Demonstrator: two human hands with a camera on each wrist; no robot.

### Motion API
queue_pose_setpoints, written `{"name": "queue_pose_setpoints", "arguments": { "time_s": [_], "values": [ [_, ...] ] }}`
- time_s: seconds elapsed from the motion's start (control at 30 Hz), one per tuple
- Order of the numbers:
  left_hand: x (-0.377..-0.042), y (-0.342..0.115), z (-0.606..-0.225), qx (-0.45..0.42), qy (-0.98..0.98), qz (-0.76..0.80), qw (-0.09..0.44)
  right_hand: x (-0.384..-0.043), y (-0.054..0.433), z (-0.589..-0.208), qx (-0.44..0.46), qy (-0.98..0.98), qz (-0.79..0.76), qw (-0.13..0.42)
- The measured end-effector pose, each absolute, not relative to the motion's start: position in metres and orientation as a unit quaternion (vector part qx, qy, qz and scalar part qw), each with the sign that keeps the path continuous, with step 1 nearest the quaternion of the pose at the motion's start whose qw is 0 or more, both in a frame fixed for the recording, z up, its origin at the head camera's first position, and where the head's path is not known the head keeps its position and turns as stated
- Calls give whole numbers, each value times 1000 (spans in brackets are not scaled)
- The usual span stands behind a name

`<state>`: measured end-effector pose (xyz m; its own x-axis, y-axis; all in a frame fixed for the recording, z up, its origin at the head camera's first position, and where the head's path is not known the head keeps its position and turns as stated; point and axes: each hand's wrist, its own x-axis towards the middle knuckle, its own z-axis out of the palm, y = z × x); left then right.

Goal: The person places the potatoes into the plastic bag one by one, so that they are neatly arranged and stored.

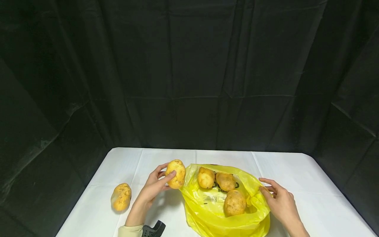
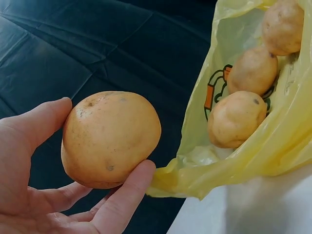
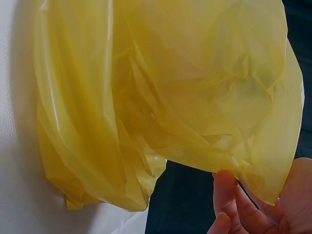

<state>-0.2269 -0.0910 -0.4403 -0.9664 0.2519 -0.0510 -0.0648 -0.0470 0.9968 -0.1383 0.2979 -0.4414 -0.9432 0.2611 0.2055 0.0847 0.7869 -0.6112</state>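
My left hand (image 1: 154, 186) grips a potato (image 1: 177, 173) between thumb and fingers, up by the left rim of a yellow plastic bag (image 1: 228, 225). In the left wrist view that potato (image 2: 111, 139) shows whole, with the bag's corner just behind the fingertips. Three potatoes lie inside the wide-mouthed bag: one at the back left (image 1: 205, 177), one beside it (image 1: 226, 181) and one nearer the front (image 1: 235, 202). At the bag's right rim, my right hand (image 1: 282, 202) pinches the thin plastic between thumb and fingers.
Another potato (image 1: 121, 197) lies on the white tabletop (image 1: 94, 210), left of my left forearm. A dark strap (image 1: 152, 229) circles the left wrist. Black cloth (image 1: 189, 72) hangs behind and along both sides of the table.
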Motion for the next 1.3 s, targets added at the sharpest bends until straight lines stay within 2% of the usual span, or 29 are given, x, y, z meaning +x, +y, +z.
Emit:
{"name": "queue_pose_setpoints", "arguments": {
  "time_s": [1.1,1.3],
  "values": [
    [-219,-57,-451,118,686,699,164,-138,297,-440,-109,-934,318,126],
    [-216,-43,-455,124,719,668,147,-139,297,-440,-112,-932,323,117]
  ]
}}
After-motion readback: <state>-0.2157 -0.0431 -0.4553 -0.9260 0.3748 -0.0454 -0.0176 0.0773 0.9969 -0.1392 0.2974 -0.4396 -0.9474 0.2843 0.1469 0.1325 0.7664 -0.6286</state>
